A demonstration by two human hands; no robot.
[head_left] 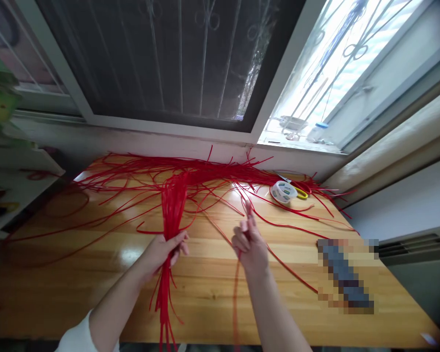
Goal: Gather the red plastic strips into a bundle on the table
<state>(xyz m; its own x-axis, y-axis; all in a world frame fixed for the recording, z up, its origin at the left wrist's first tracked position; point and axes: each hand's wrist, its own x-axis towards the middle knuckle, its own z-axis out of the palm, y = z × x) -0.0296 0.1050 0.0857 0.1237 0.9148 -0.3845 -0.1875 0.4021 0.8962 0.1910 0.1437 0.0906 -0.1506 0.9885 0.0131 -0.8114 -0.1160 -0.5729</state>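
Note:
My left hand (165, 251) grips a thick bundle of red cords (173, 205) that fans out toward the window and hangs down past the table's front edge. My right hand (248, 239) is raised just right of the bundle and pinches a single red cord (236, 288) that trails down over the table edge. Many loose red cords (132, 171) lie spread across the far half of the wooden table (212, 288).
A white roll of tape (283, 191) and yellow-handled scissors (301, 192) lie at the far right of the table. A blurred dark object (346, 276) lies near the right edge. A window with bars runs behind; white shelves (11, 186) stand at left.

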